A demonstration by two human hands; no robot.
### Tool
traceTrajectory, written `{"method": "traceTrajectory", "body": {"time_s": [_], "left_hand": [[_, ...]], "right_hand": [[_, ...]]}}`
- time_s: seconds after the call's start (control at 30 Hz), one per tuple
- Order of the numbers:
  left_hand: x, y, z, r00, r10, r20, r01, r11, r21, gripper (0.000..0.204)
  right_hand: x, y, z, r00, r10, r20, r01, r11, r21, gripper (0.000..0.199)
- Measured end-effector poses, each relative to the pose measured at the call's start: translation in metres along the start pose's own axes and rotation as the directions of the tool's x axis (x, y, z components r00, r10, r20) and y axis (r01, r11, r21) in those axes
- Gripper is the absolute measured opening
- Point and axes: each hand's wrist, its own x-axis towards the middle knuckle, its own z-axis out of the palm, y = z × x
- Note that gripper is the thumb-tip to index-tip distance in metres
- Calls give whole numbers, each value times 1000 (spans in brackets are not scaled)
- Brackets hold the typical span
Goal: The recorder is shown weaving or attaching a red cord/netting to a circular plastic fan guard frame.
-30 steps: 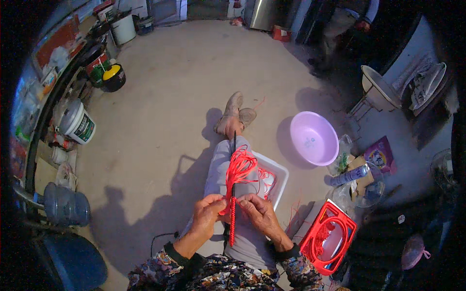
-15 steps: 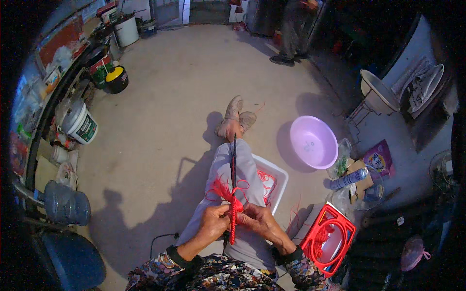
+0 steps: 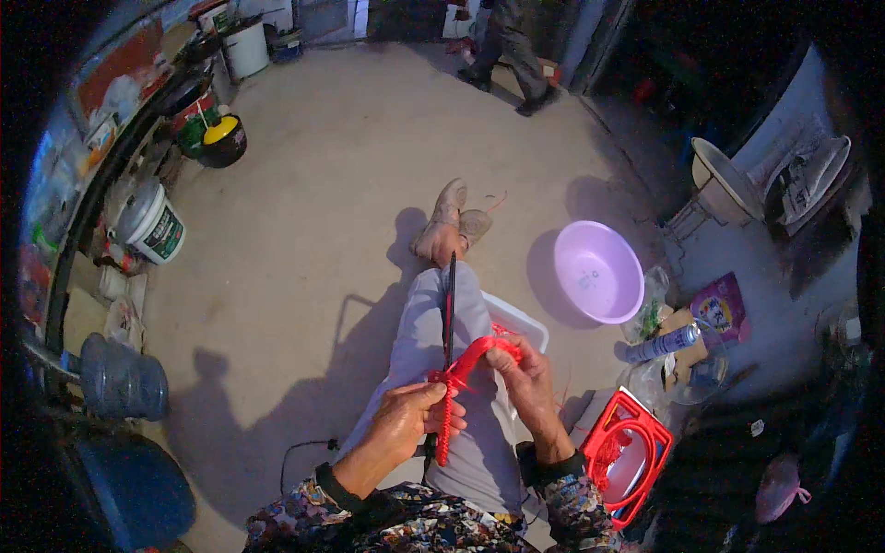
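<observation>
A thin dark rod [image 3: 449, 318] runs lengthwise above my legs. Bright red knotted cordwork [image 3: 444, 433] covers its near end in a narrow, tight braid. My left hand [image 3: 406, 422] is closed at the top of this braid, thumb and fingers pinching it against the rod. From that spot a flat bundle of red cord [image 3: 477, 354] arches up to the right. My right hand [image 3: 527, 380] grips the bundle's other end, clear of the rod. Partly hidden under my right arm, a white tub [image 3: 516, 318] with more red cord stands beside my legs.
To the right are a lilac basin [image 3: 599, 272], a spray can [image 3: 662, 343] and a red-framed basket [image 3: 636, 415] holding red cord. Buckets [image 3: 152, 226] and a large water bottle [image 3: 124, 378] line the left side. Another person's legs [image 3: 516, 55] are at the back.
My right hand has moved up and right, drawing the red bundle out from the rod; the loose loops there are gone. My left hand stays at the braid. The person behind has stepped left.
</observation>
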Motion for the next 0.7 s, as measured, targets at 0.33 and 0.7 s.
{"method": "traceTrajectory", "body": {"time_s": [0.33,0.7], "left_hand": [[4,0,-1,999,-41,7,42,996,-80,29],[23,-13,-2,977,-151,154,195,923,-332,32]], "right_hand": [[38,-61,-15,895,123,429,-443,360,821,23],[0,-57,-102,976,148,157,1,724,-690,26]]}}
